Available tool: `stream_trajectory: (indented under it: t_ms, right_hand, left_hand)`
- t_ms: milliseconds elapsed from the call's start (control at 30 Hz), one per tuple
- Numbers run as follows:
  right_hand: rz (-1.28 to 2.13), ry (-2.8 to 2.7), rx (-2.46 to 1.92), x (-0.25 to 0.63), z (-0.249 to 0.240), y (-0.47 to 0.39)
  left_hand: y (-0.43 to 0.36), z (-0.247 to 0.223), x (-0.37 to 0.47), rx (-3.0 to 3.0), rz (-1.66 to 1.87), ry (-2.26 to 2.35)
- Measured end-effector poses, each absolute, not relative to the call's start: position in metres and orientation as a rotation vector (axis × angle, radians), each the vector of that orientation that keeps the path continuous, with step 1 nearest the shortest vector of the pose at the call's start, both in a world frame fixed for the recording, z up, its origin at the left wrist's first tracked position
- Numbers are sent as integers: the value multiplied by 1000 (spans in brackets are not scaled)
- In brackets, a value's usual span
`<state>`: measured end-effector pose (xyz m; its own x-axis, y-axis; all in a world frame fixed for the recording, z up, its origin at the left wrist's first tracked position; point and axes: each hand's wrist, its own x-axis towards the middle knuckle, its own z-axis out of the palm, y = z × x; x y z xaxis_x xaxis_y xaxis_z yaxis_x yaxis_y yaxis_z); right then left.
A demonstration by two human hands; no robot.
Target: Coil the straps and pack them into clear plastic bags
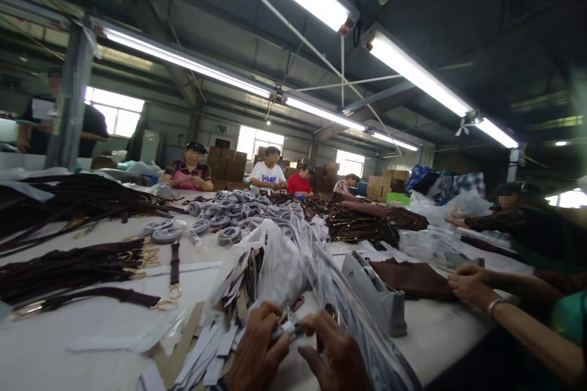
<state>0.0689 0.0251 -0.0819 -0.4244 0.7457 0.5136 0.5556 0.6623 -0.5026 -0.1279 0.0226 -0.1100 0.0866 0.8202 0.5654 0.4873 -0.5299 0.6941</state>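
Close to the near edge of the surface (46, 351), the small grey piece with a white band (288, 328) is between my two hands. My left grip (261, 345) is clamped on it; my right grip (337, 348) is at its other end, but I cannot tell if these fingers press it. The step in hand seems to be fine handling of this piece; the next move, I judge, calls for steady fingertips.

glossy translucent plastic bag (280, 259), matt paper strips (202, 348), shiny metal buckle (31, 308), smooth leather-like strap (107, 294)
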Motion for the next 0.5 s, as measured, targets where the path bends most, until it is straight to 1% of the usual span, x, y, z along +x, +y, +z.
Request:
stream_trajectory:
  t_ms: [67,200,433,500]
  right_hand:
    - [102,-2385,-953,73,-66,23]
    - [-54,-2679,-1070,67,-58,29]
    - [-533,-2599,-910,71,-87,47]
    - [-501,-2654,-891,77,-85,46]
  left_hand:
    - [20,-110,-124,2108,1398,1218]
    - [16,-111,-120,2198,1366,1053]
    - [22,-118,-126,2083,1274,885]
    - [25,-116,-126,1973,1312,915]
